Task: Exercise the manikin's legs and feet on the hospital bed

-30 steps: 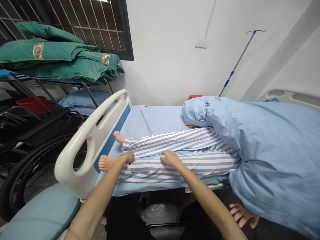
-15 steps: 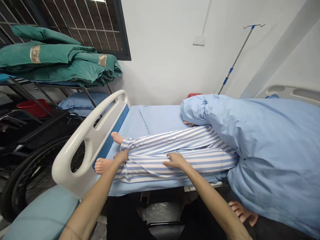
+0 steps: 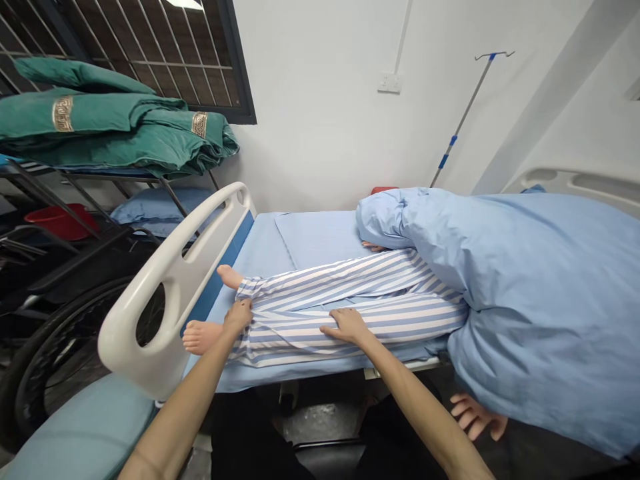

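Left hand curled over the manikin's striped pajama leg near the bare foot, grip hard to call. Right hand just lying flat and relaxed further up that leg, about 6 o'clock. White bed rail around 9 o'clock, blue quilt at 3.

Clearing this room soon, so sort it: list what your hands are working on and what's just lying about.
In use: striped pyjama legs under the left hand and right hand, the bare foot beside them, the blue quilt.
Lying about: folded green quilts, red basin, wheelchair, IV pole.
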### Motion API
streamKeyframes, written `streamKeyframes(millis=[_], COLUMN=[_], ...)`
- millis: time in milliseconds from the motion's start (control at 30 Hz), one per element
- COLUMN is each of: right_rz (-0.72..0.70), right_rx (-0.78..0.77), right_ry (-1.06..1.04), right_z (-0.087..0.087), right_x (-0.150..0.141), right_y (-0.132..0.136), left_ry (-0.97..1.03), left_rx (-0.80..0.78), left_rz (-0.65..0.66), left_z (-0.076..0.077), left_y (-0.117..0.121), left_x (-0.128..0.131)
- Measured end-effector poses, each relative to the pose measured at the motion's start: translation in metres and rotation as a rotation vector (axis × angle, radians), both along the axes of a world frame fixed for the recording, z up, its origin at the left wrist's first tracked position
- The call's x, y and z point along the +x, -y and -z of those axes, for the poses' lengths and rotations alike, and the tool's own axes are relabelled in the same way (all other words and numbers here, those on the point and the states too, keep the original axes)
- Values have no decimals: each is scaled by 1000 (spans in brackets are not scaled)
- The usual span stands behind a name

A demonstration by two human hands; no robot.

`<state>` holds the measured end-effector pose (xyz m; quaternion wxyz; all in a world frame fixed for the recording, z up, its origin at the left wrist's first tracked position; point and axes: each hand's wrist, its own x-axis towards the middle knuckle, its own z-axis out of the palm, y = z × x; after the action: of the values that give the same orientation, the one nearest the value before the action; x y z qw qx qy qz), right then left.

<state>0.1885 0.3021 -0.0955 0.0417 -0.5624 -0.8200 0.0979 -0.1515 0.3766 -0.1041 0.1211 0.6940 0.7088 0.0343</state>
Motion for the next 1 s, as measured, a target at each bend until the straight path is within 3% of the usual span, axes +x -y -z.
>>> streamKeyframes(millis=[133, 300, 433, 600, 767, 1000], right_rz=[-16, -24, -7, 27, 92, 208], right_rx=[54, 69, 64, 65, 62, 87], right_ry=[12, 18, 22, -31, -83, 68], right_z=[6, 9, 10, 9, 0, -10], right_x=[-1, -2, -2, -1, 5, 29], right_y=[2, 3, 4, 2, -2, 3], left_ry=[-93, 118, 288, 86, -114, -52], left_rx=[49, 282, 278, 269, 258, 332], left_rz=[-115, 89, 194, 147, 269, 286], left_z=[1, -1, 10, 31, 38, 44], left_y=[3, 23, 49, 71, 70, 69], left_x=[8, 27, 51, 67, 63, 59])
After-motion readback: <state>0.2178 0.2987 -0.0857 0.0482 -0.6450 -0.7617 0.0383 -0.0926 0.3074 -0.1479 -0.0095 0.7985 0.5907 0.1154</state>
